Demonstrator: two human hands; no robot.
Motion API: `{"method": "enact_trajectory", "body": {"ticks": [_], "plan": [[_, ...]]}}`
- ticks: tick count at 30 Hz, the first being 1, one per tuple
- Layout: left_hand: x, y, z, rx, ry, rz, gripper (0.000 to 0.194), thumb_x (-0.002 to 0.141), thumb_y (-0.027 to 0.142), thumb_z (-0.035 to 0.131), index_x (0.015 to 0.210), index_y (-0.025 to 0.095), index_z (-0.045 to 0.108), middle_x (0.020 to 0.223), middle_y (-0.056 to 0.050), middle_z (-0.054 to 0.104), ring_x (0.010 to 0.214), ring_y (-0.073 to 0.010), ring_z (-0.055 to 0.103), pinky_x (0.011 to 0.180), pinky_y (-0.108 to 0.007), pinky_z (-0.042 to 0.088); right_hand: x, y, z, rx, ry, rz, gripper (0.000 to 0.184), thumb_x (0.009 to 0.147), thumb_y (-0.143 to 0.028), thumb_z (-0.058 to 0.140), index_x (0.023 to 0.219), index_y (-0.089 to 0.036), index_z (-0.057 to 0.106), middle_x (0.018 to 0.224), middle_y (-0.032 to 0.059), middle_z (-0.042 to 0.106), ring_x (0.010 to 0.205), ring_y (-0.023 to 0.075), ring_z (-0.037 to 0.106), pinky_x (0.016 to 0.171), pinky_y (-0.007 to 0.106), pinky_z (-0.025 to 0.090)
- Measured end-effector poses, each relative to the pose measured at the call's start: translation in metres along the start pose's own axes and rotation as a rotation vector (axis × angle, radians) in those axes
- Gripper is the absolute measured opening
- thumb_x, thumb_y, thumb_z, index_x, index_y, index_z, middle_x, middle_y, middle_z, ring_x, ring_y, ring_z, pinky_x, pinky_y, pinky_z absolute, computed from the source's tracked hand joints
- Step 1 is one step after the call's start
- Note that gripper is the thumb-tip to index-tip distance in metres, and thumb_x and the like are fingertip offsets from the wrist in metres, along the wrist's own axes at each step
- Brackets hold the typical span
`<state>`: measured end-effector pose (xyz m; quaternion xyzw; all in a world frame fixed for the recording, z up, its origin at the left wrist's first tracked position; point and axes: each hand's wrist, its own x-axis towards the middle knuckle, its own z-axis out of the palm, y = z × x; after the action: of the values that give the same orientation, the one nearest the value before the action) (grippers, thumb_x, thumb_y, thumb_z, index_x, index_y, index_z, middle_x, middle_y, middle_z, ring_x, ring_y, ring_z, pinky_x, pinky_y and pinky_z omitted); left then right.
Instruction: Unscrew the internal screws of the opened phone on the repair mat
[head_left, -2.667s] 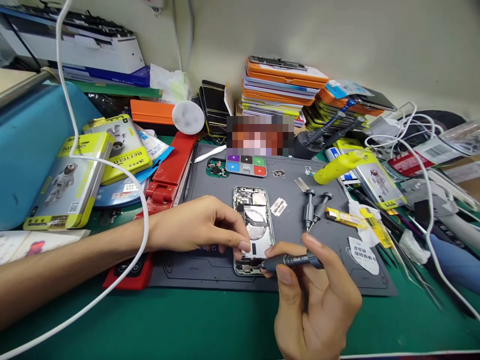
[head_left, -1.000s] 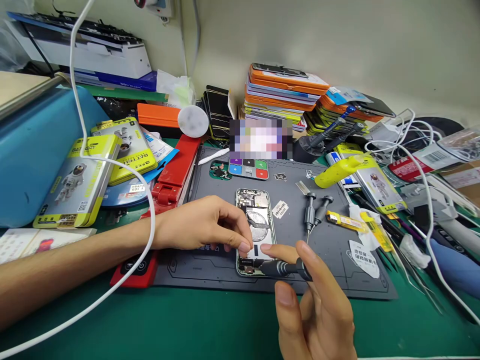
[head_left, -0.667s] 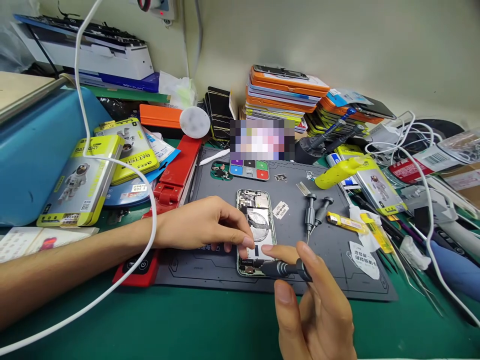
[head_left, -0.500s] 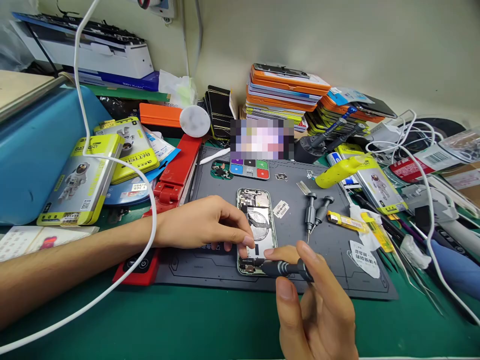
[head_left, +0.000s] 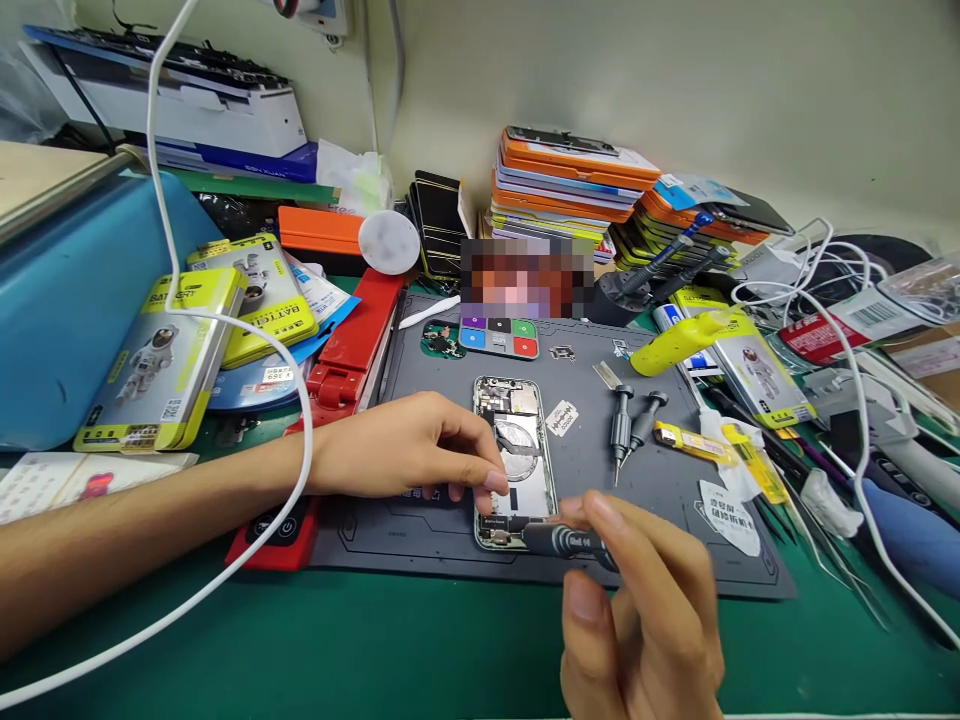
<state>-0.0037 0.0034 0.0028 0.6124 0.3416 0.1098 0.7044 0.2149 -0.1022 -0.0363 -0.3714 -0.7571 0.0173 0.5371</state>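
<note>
Opened phone (head_left: 529,470): lies on the gray mat (head_left: 420,380), between both hands. Left hand (head_left: 420,445): reaches over the near left part, thumb and index fingertips pressed together; cannot tell whether pinching something small. Right hand (head_left: 652,605): holds the dark screwdriver (head_left: 564,540) among bent fingers, thumb spread below, handle slanting over the lower right corner; bit hidden from view. White label (head_left: 562,419): lies just beside the right edge. Two smaller screwdrivers (head_left: 621,430): rest farther right, near the yellow-wrapped strip (head_left: 690,441).
</note>
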Motion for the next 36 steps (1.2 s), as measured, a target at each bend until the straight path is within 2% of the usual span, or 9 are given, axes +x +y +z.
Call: {"method": "enact_trajectory", "body": {"ticks": [3, 6, 10, 14, 18, 25, 28, 33, 36], "plan": [[-0.0004, 0.0003, 0.0000, -0.005, 0.002, -0.001, 0.033, 0.096, 0.048, 0.081, 0.095, 0.015, 0.078, 0.093, -0.005, 0.082, 0.082, -0.0156, 0.065, 0.069, -0.023, 0.049, -0.0017, -0.0015, 0.0000, 0.015, 0.000, 0.036, 0.064, 0.097, 0.003, 0.050, 0.157, -0.017, 0.059, 0.136, 0.0129, 0.071, 0.119, 0.0262, 0.072, 0.085, 0.043, 0.067], [-0.0003, 0.0002, 0.0003, 0.000, 0.002, 0.005, 0.033, 0.096, 0.048, 0.080, 0.094, 0.015, 0.078, 0.093, -0.004, 0.082, 0.082, -0.0154, 0.065, 0.069, -0.022, 0.049, -0.0026, -0.0009, -0.0003, -0.006, -0.005, 0.004, 0.064, 0.097, 0.002, 0.053, 0.158, -0.018, 0.058, 0.121, 0.0098, 0.074, 0.101, 0.0220, 0.072, 0.080, 0.041, 0.066], [-0.0001, -0.0013, 0.0007, -0.012, 0.002, -0.004, 0.033, 0.095, 0.049, 0.081, 0.093, 0.016, 0.078, 0.092, -0.004, 0.082, 0.080, -0.0151, 0.064, 0.068, -0.023, 0.049, -0.0008, -0.0014, -0.0006, -0.042, 0.010, 0.031, 0.065, 0.096, 0.005, 0.051, 0.156, -0.019, 0.060, 0.126, 0.0111, 0.073, 0.106, 0.0237, 0.073, 0.082, 0.042, 0.065], [0.0003, -0.0024, 0.0005, -0.021, -0.002, -0.007, 0.032, 0.096, 0.048, 0.080, 0.094, 0.016, 0.077, 0.093, -0.004, 0.082, 0.079, -0.0145, 0.064, 0.067, -0.022, 0.049, 0.0010, -0.0024, 0.0005, -0.070, 0.074, 0.011, 0.070, 0.093, 0.011, 0.051, 0.153, -0.021, 0.063, 0.113, 0.0074, 0.075, 0.093, 0.0201, 0.071, 0.074, 0.037, 0.062], [0.0004, -0.0009, 0.0003, -0.021, -0.005, -0.011, 0.031, 0.096, 0.046, 0.081, 0.094, 0.016, 0.078, 0.092, -0.003, 0.082, 0.079, -0.0140, 0.064, 0.067, -0.021, 0.049, 0.0010, -0.0022, 0.0018, -0.092, 0.065, 0.045, 0.066, 0.096, 0.008, 0.049, 0.154, -0.021, 0.063, 0.125, 0.0096, 0.075, 0.105, 0.0246, 0.074, 0.079, 0.041, 0.066], [0.0005, 0.0015, 0.0004, -0.011, 0.002, -0.012, 0.032, 0.095, 0.048, 0.082, 0.094, 0.016, 0.078, 0.092, -0.004, 0.082, 0.080, -0.0155, 0.066, 0.068, -0.023, 0.049, 0.0022, -0.0036, 0.0010, -0.110, 0.063, 0.041, 0.066, 0.096, 0.005, 0.050, 0.154, -0.022, 0.063, 0.123, 0.0093, 0.075, 0.106, 0.0249, 0.074, 0.082, 0.042, 0.066], [0.0001, 0.0013, 0.0008, 0.001, 0.010, -0.011, 0.033, 0.095, 0.049, 0.081, 0.094, 0.016, 0.079, 0.093, -0.004, 0.082, 0.080, -0.0154, 0.065, 0.069, -0.023, 0.050, 0.0014, -0.0039, 0.0013, -0.097, 0.074, 0.023, 0.070, 0.093, 0.009, 0.050, 0.154, -0.024, 0.063, 0.118, 0.0077, 0.075, 0.099, 0.0217, 0.072, 0.077, 0.040, 0.065], [0.0002, 0.0002, 0.0017, -0.010, 0.009, -0.022, 0.034, 0.095, 0.049, 0.080, 0.096, 0.015, 0.078, 0.092, -0.004, 0.082, 0.080, -0.0151, 0.065, 0.067, -0.022, 0.049, 0.0002, -0.0028, 0.0011, -0.085, 0.040, 0.036, 0.068, 0.094, 0.008, 0.049, 0.156, -0.018, 0.060, 0.129, 0.0115, 0.073, 0.113, 0.0254, 0.074, 0.090, 0.045, 0.067], [0.0009, 0.0001, 0.0019, 0.014, 0.033, -0.015, 0.033, 0.096, 0.049, 0.080, 0.094, 0.016, 0.077, 0.091, -0.004, 0.081, 0.080, -0.0157, 0.065, 0.068, -0.024, 0.050, 0.0001, -0.0007, -0.0005, -0.041, 0.008, 0.030, 0.070, 0.093, 0.006, 0.054, 0.158, -0.018, 0.057, 0.127, 0.0111, 0.073, 0.110, 0.0258, 0.074, 0.087, 0.047, 0.067]]}}
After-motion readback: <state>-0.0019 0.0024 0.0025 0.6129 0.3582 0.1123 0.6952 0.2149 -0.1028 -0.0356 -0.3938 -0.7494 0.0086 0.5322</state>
